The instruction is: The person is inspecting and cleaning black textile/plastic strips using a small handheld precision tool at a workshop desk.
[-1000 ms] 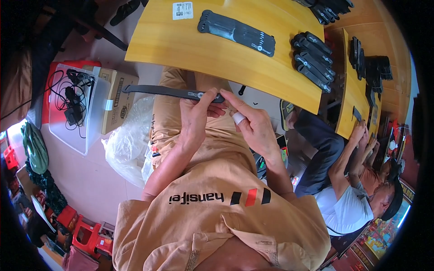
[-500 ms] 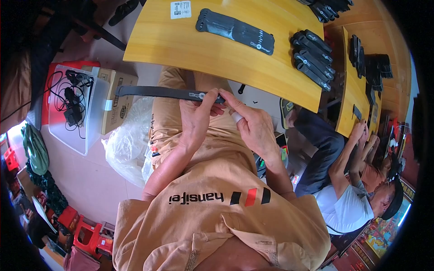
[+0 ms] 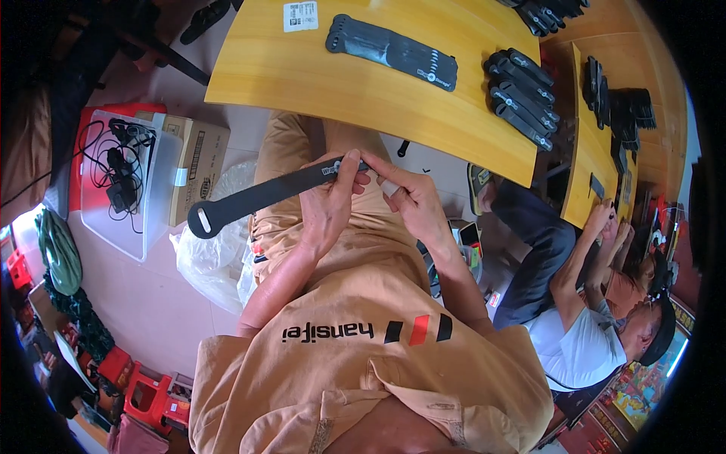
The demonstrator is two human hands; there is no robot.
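Note:
A black fabric strap (image 3: 265,191) with a rounded, slotted end slants across above my lap. My left hand (image 3: 327,203) is closed on it near its narrower right end, thumb on top beside the white print. At that same end, the fingertips of my right hand (image 3: 414,206) are pinched together; the very tip of the strap is hidden between the hands. On the yellow table (image 3: 253,64) in front lies a flat stack of similar straps (image 3: 393,54). To its right sit several folded strap bundles (image 3: 522,98).
A white label sheet (image 3: 300,17) lies on the table. To my left are a clear bin (image 3: 147,219) with black cables (image 3: 121,178), a cardboard box (image 3: 203,163) and a plastic bag (image 3: 215,250). A co-worker (image 3: 582,340) sits at my right by another table.
The strap's free end has swung down and turned, so its broad face and slot now show. My right hand has shifted slightly and its fingers are bent more.

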